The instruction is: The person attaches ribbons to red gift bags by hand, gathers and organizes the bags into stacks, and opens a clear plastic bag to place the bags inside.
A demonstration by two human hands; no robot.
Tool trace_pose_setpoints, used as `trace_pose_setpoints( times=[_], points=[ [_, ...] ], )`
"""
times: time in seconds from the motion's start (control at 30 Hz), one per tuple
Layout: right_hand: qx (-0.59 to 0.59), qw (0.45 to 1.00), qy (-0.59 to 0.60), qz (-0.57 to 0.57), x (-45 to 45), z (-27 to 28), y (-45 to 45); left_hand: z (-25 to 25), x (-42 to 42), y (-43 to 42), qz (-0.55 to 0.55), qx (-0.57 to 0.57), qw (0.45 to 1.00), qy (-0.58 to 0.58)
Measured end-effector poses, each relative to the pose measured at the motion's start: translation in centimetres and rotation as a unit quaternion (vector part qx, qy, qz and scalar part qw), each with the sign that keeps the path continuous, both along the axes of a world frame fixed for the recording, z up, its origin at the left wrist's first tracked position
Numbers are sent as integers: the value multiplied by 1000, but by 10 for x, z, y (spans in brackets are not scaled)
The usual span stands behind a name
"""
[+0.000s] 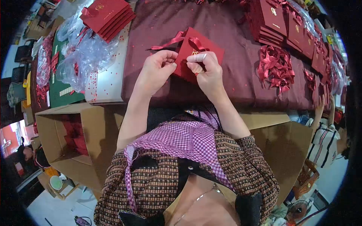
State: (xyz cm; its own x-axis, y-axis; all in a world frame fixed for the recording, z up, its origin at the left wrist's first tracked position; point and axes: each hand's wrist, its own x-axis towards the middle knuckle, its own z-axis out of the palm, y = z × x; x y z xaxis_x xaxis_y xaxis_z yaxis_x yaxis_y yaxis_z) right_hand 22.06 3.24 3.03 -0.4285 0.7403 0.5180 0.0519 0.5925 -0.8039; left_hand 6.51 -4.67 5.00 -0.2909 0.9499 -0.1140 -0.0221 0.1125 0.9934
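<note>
A dark red gift bag (208, 41) with a gold emblem lies tilted on the cloth-covered table, partly hidden by my hands. Across its upper part runs a shiny red ribbon (172, 41), one end trailing left over the cloth. My left hand (158, 71) is at the bag's left edge, fingers curled and thumb against them. Over the bag's front, my right hand (208, 71) has thumb and fingers pinched together. What either pinch holds, if anything, is too small to make out.
Red bags are stacked at upper left (107, 17) and upper right (269, 19). A heap of red ribbons (276, 69) lies on the right. Clear plastic wrap (85, 56) covers the left side. An open cardboard box (64, 132) stands below; another person's hand (321, 103) reaches in at far right.
</note>
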Motion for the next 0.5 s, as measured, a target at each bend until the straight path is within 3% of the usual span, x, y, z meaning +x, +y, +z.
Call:
trace_pose_setpoints(
  times=[0.23,0.33,0.37,0.5],
  points=[
    [46,999,-4,-9,-2,0,4,9,4,0,-12,-7,999,42],
    [109,993,-35,-6,-2,0,6,0,5,1,-2,24,1000,9],
    [148,988,-47,0,0,-2,9,8,5,0,-16,13,994,111],
    [264,953,-146,-10,2,13,2,3,16,3,43,73,973,213]
  ],
)
